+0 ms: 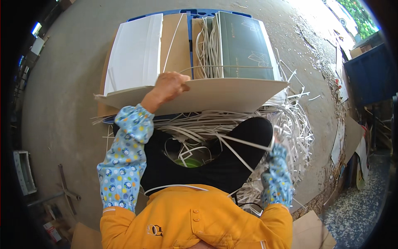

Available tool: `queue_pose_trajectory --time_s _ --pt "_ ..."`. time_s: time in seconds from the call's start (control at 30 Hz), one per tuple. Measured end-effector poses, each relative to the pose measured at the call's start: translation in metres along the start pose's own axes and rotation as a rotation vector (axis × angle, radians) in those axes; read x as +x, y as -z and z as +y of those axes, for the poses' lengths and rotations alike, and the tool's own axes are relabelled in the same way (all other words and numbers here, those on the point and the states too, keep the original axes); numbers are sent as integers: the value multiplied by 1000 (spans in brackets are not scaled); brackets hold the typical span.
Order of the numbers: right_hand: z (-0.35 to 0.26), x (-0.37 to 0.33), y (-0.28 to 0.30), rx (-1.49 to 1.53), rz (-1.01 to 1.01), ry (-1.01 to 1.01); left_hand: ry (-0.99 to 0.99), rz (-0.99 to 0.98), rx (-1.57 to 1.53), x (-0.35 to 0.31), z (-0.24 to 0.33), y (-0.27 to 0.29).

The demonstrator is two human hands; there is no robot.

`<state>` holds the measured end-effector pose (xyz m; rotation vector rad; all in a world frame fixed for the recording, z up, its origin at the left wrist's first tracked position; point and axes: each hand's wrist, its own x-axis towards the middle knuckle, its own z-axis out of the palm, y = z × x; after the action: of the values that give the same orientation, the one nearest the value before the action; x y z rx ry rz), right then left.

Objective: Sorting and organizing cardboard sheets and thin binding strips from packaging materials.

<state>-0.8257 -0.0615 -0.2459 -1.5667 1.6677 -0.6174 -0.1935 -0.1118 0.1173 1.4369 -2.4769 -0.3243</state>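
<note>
My left hand (171, 86) is closed on the upper edge of a wide, pale cardboard sheet (224, 94), which is tilted up across the front of the stack. At my right side, past the knee, my right hand (277, 139) is blurred and only partly visible. A white strip (248, 141) runs over my thigh up to its fingers, which appear closed on it. Beyond the sheet lie a stack of white boards (134, 50), brown cardboard (172, 41), a bundle of thin strips (210, 50) and a dark green printed board (244, 45).
A blue pallet (190, 12) sits under the stacks. Loose white strips (294, 128) heap on the floor at my right, and more lie between the stack and my lap. Something green (188, 162) shows between my legs. A dark blue bin (367, 70) stands far right, a metal stand (64, 191) at left.
</note>
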Motion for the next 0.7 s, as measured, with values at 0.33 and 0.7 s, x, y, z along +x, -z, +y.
queue_pose_trajectory --time_s 0.33,0.7 --pt "-296 -69 -15 377 468 83 135 -3 -30 -44 -30 18" --pt "-413 10 -40 820 323 295 81 40 150 -39 -16 -27"
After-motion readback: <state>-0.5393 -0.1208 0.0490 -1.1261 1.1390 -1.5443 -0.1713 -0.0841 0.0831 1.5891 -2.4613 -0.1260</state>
